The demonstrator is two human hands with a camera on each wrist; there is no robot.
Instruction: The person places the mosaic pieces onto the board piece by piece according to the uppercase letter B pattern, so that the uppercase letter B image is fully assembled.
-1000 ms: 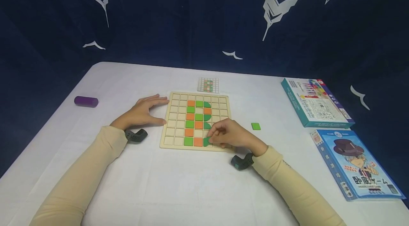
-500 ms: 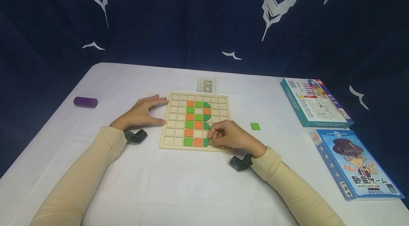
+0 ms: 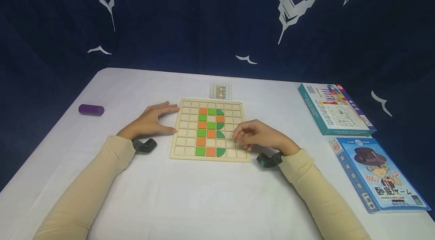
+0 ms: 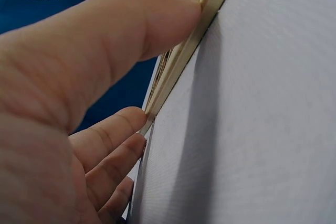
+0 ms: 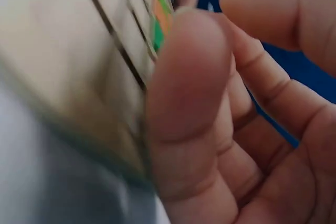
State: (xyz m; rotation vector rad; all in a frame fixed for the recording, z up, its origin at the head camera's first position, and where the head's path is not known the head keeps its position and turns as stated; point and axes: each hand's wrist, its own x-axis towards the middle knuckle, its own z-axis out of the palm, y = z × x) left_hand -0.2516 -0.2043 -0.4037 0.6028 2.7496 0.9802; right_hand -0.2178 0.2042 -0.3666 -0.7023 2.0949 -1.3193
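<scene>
A wooden grid board (image 3: 181, 142) lies flat on the white table with orange, light green and dark green tiles in its middle columns. My left hand (image 3: 151, 120) rests at the board's left edge, fingers spread; in the left wrist view the thumb (image 4: 173, 19) touches the rim. Over the board's right side, my right hand (image 3: 259, 134) has loosely bent fingers with nothing between them. In the right wrist view its thumb (image 5: 189, 77) and index finger stand apart. A dark green rounded tile (image 3: 220, 152) sits in the bottom row beside an orange square tile (image 3: 210, 152).
A small printed pattern card (image 3: 213, 91) lies behind the board. At the left is a purple cylinder (image 3: 91, 110). Two boxes, a teal-sided box (image 3: 340, 119) and a blue game box (image 3: 377, 174), lie at the right.
My right hand has let go of the dark green rounded tile in the bottom row and moved right. It now covers the loose green square tile. My left hand stays put.
</scene>
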